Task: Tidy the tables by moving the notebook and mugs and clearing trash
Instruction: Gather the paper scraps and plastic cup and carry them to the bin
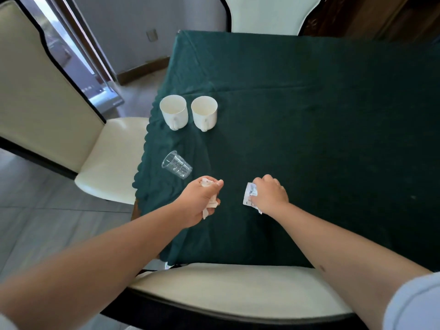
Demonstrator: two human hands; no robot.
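Two white mugs stand side by side near the table's left edge, the left mug (pixel 174 111) and the right mug (pixel 204 113), handles facing me. A clear plastic cup (pixel 176 164) lies on its side below them. My left hand (pixel 199 203) is closed around a crumpled white paper (pixel 212 202) just above the cloth. My right hand (pixel 269 194) presses down on a white printed wrapper (pixel 249 194) on the table, fingers curled over it. No notebook is in view.
The table wears a dark green cloth (pixel 309 129). Cream chairs stand at the left (pixel 112 160), at the far end (pixel 269 15) and right in front of me (pixel 238 289). A grey tiled floor lies to the left.
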